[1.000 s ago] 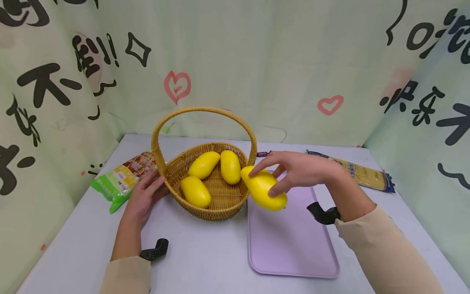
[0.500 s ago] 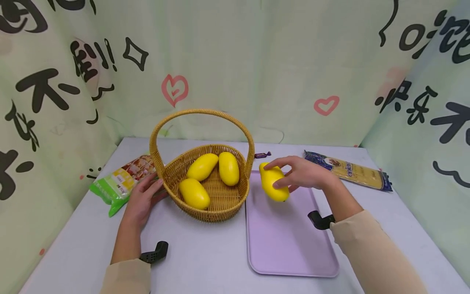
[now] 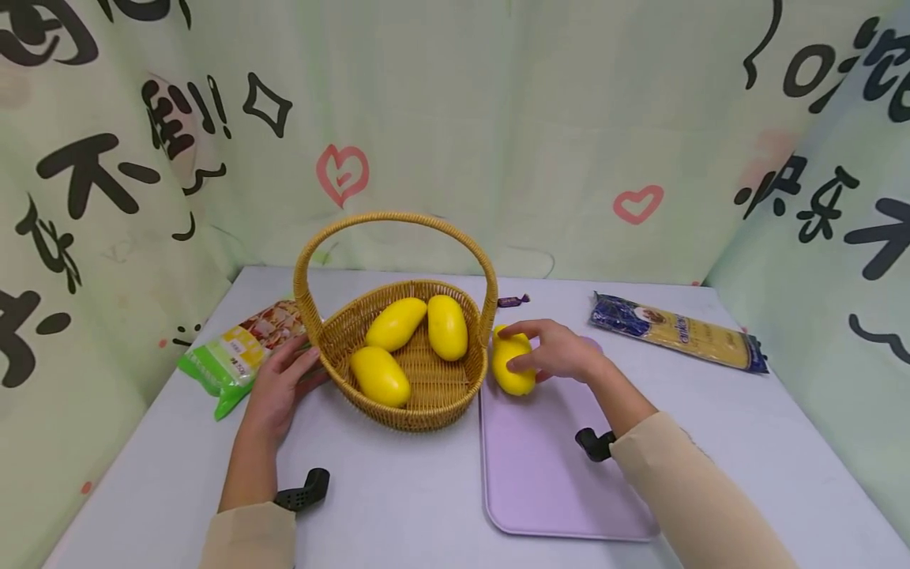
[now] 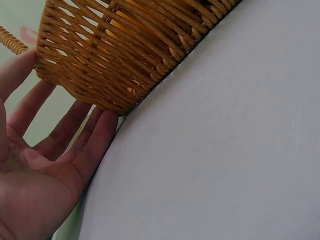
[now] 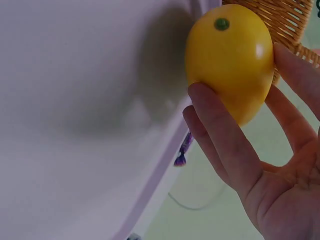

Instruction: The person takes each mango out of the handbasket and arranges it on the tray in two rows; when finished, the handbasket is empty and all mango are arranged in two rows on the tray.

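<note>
My right hand pinches a yellow mango between thumb and fingers over the far left part of the lilac tray. In the right wrist view, the mango shows its green stem end, and its shadow falls on the tray. To the left stands a wicker basket with an arched handle and 3 more mangoes inside. My left hand rests against the basket's left side. In the left wrist view, the fingers of that hand lie fairly straight along the wicker wall.
A green and brown food bag lies left of the basket, partly behind my left hand. At the back right is a long pack of pasta. A small purple wrapped candy lies behind the tray. Printed curtains enclose the white table.
My right hand has carried the mango from the basket's right rim out over the tray, then lowered it and shifted slightly left. My left hand has stayed at the basket.
</note>
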`<action>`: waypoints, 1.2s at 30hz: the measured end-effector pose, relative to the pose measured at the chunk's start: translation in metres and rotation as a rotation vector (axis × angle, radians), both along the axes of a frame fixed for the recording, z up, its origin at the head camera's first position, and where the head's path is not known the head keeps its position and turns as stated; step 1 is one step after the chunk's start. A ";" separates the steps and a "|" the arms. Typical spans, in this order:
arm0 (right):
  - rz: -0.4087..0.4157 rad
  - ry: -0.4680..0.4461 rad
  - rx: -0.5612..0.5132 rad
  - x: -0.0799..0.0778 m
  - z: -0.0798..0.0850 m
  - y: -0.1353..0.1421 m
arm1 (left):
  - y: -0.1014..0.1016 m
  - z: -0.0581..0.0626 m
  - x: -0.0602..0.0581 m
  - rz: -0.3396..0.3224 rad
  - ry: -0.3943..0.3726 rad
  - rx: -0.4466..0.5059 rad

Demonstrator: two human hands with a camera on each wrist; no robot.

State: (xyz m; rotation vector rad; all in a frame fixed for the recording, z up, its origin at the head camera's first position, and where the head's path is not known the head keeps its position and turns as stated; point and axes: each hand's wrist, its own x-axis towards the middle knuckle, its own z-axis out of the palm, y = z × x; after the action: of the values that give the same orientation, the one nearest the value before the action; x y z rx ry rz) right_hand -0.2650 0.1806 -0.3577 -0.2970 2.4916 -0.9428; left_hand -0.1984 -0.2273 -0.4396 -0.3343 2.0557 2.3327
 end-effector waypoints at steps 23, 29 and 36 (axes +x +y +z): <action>0.035 -0.024 0.041 0.002 0.001 -0.001 | -0.001 0.001 0.000 0.000 -0.007 0.025; 0.035 -0.045 0.050 0.003 0.002 -0.001 | -0.001 0.000 0.001 0.010 -0.014 0.022; 0.077 0.023 0.180 0.011 0.022 -0.003 | 0.000 0.002 0.001 0.009 -0.017 0.018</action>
State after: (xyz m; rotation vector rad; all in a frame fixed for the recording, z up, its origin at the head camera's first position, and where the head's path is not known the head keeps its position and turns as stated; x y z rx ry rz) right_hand -0.2544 0.1774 -0.3353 -0.3438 2.5443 -0.6822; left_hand -0.1973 -0.2277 -0.4380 -0.3619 2.0292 2.3435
